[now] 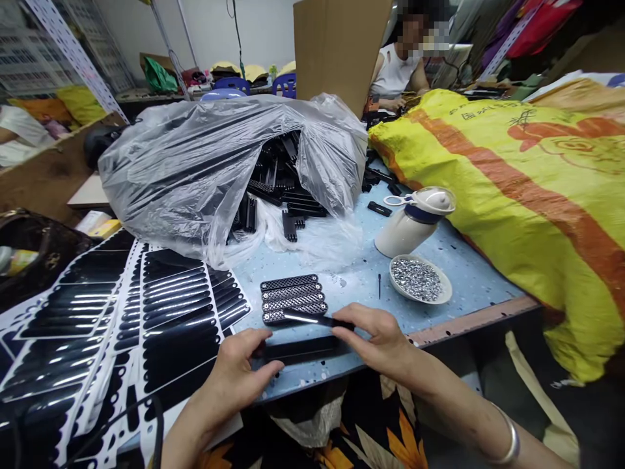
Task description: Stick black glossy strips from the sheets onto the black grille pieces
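Observation:
My right hand (374,332) pinches one end of a thin, glossy black strip (308,318), which slants to the left over the nearest of several textured black bars. A smooth black bar (305,350) lies lengthwise near the table's front edge. Around its left end, my left hand (241,365) has thumb and index finger on opposite sides; the exact contact is hard to see. Just beyond, the textured black bars (293,296) with round end holes lie side by side in a row.
At left, sheets of glossy black strips (178,306) overlap. Behind is a clear plastic bag (195,156) of black parts. To the right stand a bowl (443,293) of small shiny pieces and a white bottle (403,231), beside a yellow sack (537,221). A person (398,71) sits across.

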Available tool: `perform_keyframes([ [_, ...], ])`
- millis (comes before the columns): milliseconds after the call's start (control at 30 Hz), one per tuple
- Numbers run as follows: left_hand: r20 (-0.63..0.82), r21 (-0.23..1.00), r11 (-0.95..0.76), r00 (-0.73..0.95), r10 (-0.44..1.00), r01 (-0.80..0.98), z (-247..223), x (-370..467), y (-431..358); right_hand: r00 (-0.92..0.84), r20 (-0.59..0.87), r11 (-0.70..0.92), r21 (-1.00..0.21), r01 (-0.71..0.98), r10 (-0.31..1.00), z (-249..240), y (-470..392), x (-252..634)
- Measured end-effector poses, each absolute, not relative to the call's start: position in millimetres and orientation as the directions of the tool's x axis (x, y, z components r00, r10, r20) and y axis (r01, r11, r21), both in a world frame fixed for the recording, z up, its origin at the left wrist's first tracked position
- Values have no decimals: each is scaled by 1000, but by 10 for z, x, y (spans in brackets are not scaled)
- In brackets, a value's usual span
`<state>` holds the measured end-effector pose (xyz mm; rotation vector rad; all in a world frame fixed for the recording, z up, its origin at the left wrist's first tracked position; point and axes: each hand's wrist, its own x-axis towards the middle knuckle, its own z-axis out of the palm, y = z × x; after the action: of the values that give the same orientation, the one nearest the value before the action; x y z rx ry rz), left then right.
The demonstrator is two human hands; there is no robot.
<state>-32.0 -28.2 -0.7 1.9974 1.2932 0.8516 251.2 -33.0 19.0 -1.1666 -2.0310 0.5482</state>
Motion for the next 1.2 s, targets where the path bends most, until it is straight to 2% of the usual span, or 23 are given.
perform_keyframes([
  [167,128,804,-170,113,985,570,23,-332,-79,-364,507,617,-540,572,781,87,-62,2529],
  [333,37,854,-120,171,985,506,-15,-279,23,-462,522,691,-441,573,717,59,-9,2494],
  [567,-109,927,36,176,978,372,-37,-261,3,-579,433,722,-450,525,691,191,-6,2553],
  [800,-99,941,26,203,974,337,-35,-274,12,-639,410,757,-407,510,651,157,112,2451],
  [1200,-107,943,32,209,972,332,-4,-273,0,-640,471,794,-309,524,607,153,129,2369],
])
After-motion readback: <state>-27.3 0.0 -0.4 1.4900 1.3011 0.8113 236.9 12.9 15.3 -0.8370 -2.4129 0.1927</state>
